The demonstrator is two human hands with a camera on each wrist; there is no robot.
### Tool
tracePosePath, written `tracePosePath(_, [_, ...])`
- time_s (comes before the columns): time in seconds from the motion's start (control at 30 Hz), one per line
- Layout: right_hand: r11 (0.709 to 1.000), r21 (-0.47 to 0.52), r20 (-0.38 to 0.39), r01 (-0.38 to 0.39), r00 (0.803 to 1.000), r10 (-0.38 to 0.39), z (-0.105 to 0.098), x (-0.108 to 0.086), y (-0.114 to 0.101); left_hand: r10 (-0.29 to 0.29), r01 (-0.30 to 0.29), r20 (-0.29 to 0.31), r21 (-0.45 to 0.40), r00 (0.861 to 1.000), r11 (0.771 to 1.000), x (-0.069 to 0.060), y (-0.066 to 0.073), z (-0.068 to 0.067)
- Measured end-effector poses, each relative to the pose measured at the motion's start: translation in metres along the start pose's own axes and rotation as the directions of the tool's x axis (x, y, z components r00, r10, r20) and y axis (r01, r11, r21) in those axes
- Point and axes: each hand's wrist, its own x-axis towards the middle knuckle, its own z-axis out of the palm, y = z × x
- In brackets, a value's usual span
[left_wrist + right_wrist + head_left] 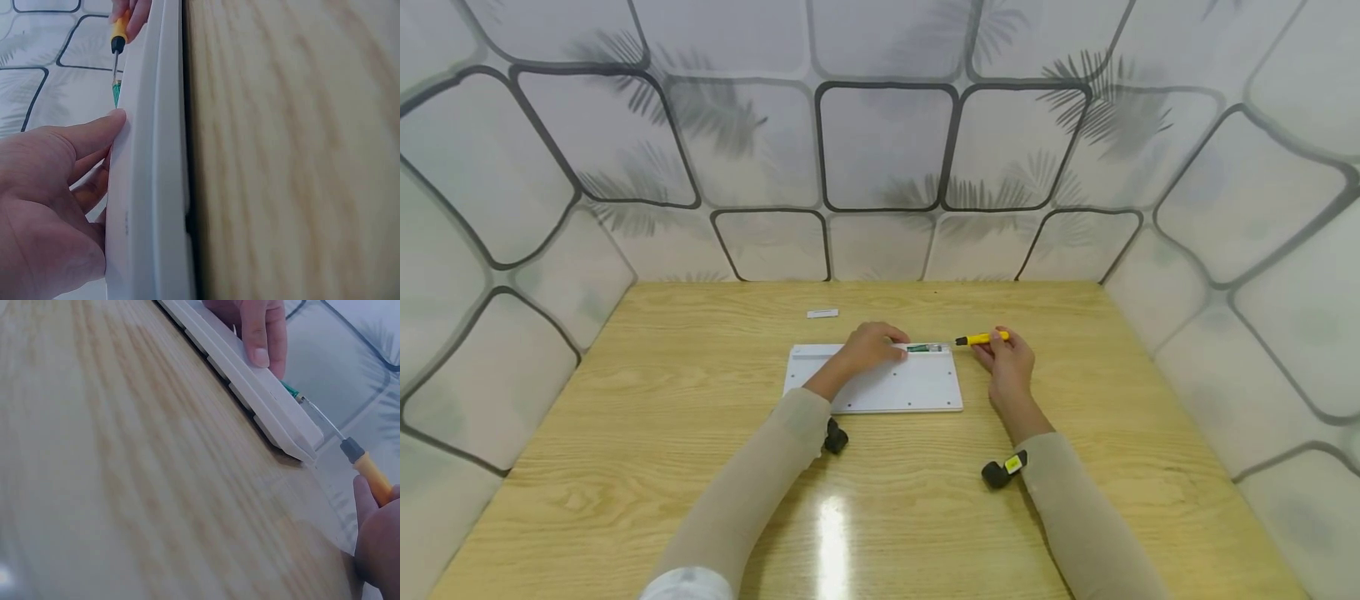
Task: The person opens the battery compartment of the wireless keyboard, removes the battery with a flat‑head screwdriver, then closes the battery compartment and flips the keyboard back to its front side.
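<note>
A white keyboard (917, 392) lies face down on the table, with a green battery (923, 348) in the slot along its far edge. The left hand (871, 346) grips that edge; in the left wrist view its thumb lies by the battery's end (116, 94) and its other fingers bend behind the edge. Pinched in the right hand (1009, 367) is a yellow screwdriver (981, 339) with a black collar. In the right wrist view, the screwdriver (372, 478) points its thin metal shaft at the battery's near end (290, 390); whether they touch is hard to tell.
A small white strip (822, 313) lies behind the keyboard, left of the hands. The wooden table (640, 392) meets patterned wall panels at its back and sides. Black wrist cameras (836, 437) hang by both sleeves.
</note>
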Motion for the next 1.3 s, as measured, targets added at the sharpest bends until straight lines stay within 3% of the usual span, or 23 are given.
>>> tracePosePath(0.87, [0.996, 0.075, 0.032, -0.037, 0.999, 0.035, 0.0, -0.009, -0.014, -0.006, 0.006, 0.004, -0.015, 1.0, 1.0, 0.0, 0.001, 0.0])
tracePosePath(1.3, [0.995, 0.06, 0.034, 0.077, 0.996, -0.079, -0.01, -0.004, -0.01, 0.007, -0.007, 0.001, -0.007, 1.0, 1.0, -0.001, 0.001, -0.001])
